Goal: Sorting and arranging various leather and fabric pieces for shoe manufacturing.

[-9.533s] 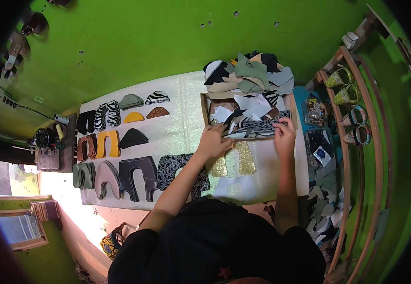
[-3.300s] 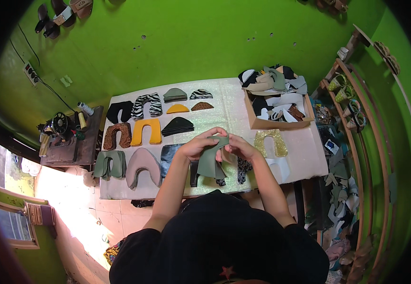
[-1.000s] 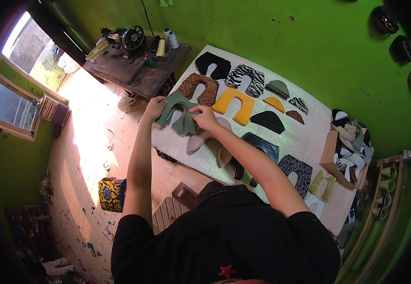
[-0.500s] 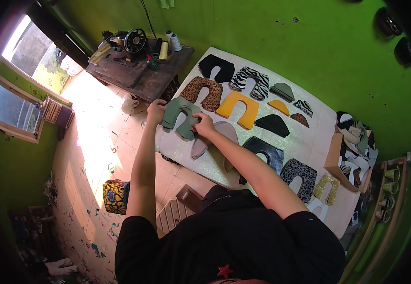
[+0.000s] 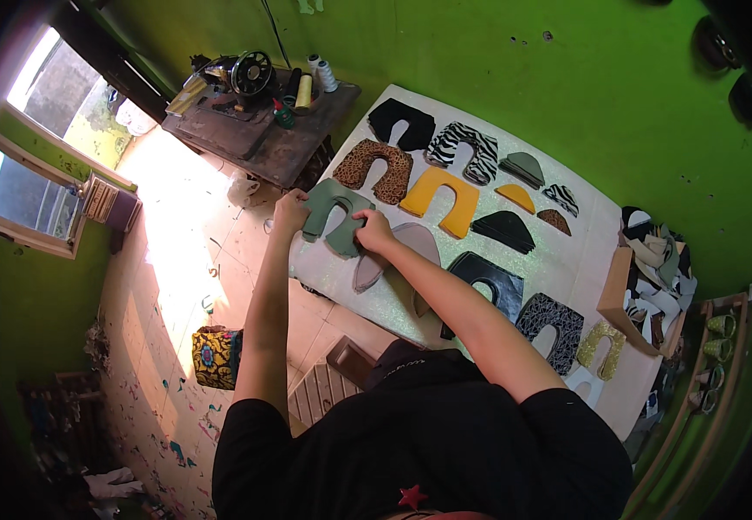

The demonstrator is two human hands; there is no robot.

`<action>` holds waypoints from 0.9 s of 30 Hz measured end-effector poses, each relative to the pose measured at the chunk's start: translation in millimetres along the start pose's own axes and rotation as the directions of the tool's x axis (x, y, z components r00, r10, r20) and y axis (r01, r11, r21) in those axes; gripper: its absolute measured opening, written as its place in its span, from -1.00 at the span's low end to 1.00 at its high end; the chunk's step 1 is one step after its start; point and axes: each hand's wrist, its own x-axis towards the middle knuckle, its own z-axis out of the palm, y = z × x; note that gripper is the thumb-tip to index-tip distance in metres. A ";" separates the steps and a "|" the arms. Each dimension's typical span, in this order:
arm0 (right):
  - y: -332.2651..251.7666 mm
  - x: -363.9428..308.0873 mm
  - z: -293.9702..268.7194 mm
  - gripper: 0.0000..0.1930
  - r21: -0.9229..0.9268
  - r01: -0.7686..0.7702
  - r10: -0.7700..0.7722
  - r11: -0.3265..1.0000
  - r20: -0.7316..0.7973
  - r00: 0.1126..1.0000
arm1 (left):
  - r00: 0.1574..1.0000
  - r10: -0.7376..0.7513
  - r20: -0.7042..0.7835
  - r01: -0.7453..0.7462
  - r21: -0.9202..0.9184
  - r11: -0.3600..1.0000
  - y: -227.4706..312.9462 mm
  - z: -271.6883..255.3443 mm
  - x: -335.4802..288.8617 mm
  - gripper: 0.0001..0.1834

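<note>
A grey-green U-shaped cut piece (image 5: 334,215) lies at the left end of a white table (image 5: 584,251). My left hand (image 5: 289,212) holds its left edge and my right hand (image 5: 372,232) presses on its right leg. Beside it lies a taupe U-shaped piece (image 5: 393,256), partly under my right forearm. Other U-shaped pieces lie in rows: leopard print (image 5: 376,168), yellow (image 5: 442,199), zebra (image 5: 463,149), black (image 5: 402,123).
A cardboard box (image 5: 627,286) of mixed cut pieces stands at the table's right end. A sewing machine (image 5: 236,76) and thread spools (image 5: 317,76) sit on a dark table at the back left. A patterned basket (image 5: 215,355) stands on the floor.
Since the oldest frames I have turned from the box to the table's left end with the grey-green piece. In the last second both hands lowered it flat onto the table.
</note>
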 end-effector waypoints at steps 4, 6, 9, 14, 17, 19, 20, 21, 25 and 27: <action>-5.1 -2.9 -1.9 -0.58 0.026 -0.054 0.053 0.998 0.055 0.997 | 0.998 -0.024 -0.057 0.027 0.065 0.998 4.2 5.5 -2.4 -0.54; -5.5 -3.7 -2.9 -0.56 0.023 -0.061 0.060 0.998 0.067 0.996 | 0.998 -0.062 -0.033 0.065 0.111 0.992 7.9 10.4 -1.7 -0.51; -5.2 -5.5 -5.9 -0.50 0.021 -0.075 0.073 0.997 0.104 0.992 | 0.997 -0.080 0.000 0.079 0.149 0.986 9.7 14.7 -3.7 -0.48; -8.1 -9.0 -5.0 -0.47 0.038 -0.084 0.079 0.996 0.124 0.989 | 0.999 0.012 -0.039 -0.009 0.087 0.996 6.6 12.4 -1.8 -0.52; -6.3 -8.6 -5.2 -0.46 0.042 -0.090 0.084 0.995 0.121 0.989 | 0.996 0.038 -0.077 -0.037 0.018 0.999 9.4 3.0 2.2 -0.54; -9.4 -9.6 -4.7 -0.46 0.048 -0.089 0.083 0.995 0.124 0.989 | 0.999 -0.037 -0.032 0.039 0.045 0.998 6.3 -3.9 2.2 -0.54; -11.3 -10.2 -5.2 -0.46 0.036 -0.086 0.080 0.996 0.135 0.988 | 0.999 -0.038 -0.037 0.039 0.045 0.998 6.5 -4.5 0.1 -0.54; -12.6 -11.1 -6.9 -0.46 0.022 -0.086 0.082 0.996 0.144 0.986 | 0.997 -0.059 -0.042 0.066 0.170 0.983 11.9 -3.3 -4.5 -0.53; -20.1 -21.4 -16.7 -0.46 -0.043 -0.132 0.136 0.990 0.120 0.983 | 0.996 -0.060 -0.068 0.077 0.285 0.955 49.5 -1.8 -29.4 -0.50; -22.8 -29.1 -26.2 -0.46 -0.027 -0.030 0.031 0.999 0.045 0.999 | 0.997 0.000 -0.073 0.018 0.244 0.970 64.8 6.2 -39.2 -0.51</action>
